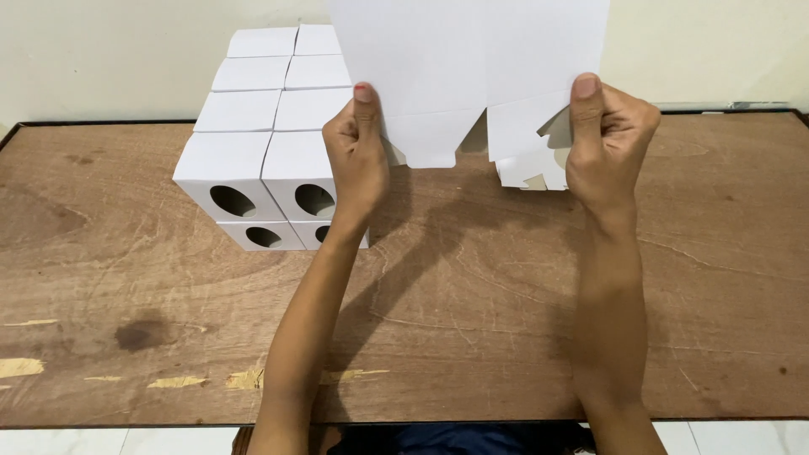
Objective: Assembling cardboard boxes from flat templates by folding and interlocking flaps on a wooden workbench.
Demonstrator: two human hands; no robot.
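I hold a flat white cardboard box blank [472, 59] upright above the wooden table [472, 295], its cut flaps hanging at the bottom. My left hand [354, 160] pinches its lower left edge with the thumb on the front. At the lower right edge, my right hand [608, 139] pinches it the same way. The top of the blank runs out of view.
A stack of folded white boxes [265, 126] with oval holes in their front faces stands at the table's back left, two layers high and several rows deep, just left of my left hand. A pale wall [101, 50] rises behind the table. Worn patches mark the table's front edge.
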